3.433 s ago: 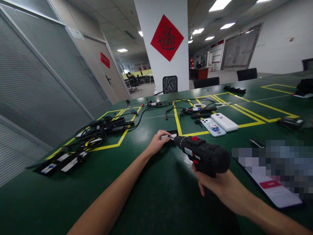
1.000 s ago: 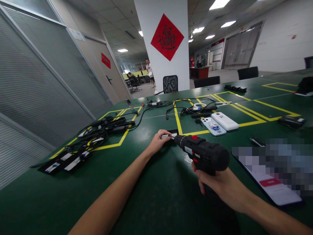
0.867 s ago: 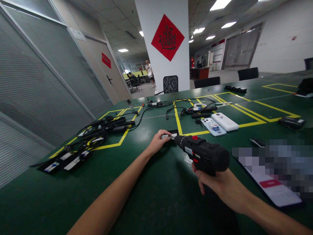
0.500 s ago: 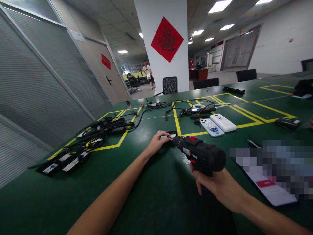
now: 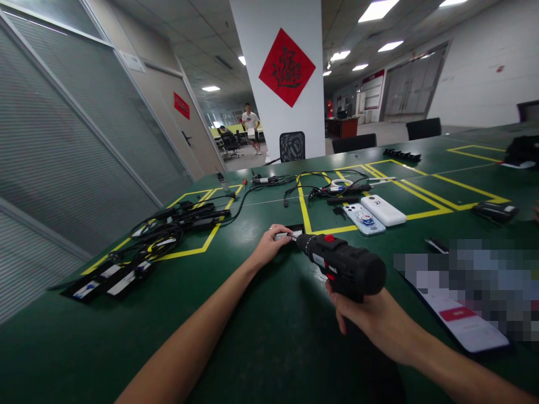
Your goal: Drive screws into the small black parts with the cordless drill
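My right hand is wrapped round the grip of a black cordless drill with red buttons. The drill lies level and points left, its bit tip close to the fingertips of my left hand. Those fingers are pressed together at a small dark piece with a light label, lying on the green table. Whether the bit touches the piece or something small between the fingers is too tiny to tell.
Black cables and adapters lie at the left. Ahead to the right are more cables, a patterned phone and a white power bank. A large phone rests near my right forearm. A person stands far off.
The drill and my right hand have shifted very slightly left. The distant person has turned and moved a little left. My left hand has stayed at the small piece.
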### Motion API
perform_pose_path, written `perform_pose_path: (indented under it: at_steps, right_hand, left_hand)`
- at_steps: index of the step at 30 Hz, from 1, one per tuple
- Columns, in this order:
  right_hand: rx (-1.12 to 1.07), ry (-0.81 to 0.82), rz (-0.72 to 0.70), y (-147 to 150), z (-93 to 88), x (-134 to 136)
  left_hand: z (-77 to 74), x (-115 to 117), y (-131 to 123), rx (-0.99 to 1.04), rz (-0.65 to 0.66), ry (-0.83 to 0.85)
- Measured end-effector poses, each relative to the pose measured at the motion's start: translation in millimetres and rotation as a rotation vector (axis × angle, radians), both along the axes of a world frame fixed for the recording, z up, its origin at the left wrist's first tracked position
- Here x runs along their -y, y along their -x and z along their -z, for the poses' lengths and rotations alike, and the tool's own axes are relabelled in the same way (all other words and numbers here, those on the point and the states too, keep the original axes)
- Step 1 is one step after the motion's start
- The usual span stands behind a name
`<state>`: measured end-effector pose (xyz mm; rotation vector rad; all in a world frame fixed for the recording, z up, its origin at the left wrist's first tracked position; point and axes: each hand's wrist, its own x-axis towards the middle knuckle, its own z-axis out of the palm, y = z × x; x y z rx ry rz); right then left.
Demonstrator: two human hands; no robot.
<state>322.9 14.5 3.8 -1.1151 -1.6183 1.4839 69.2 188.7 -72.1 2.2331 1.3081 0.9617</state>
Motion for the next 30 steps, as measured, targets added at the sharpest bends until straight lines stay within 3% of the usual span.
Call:
perform_pose_path:
  at_steps: [30]
  right_hand:
    - [0.007,0.000,0.013,1.0,2.3,0.4]
  left_hand:
    - [4.8,-1.9,3.2,-0.009,0.015,-0.020]
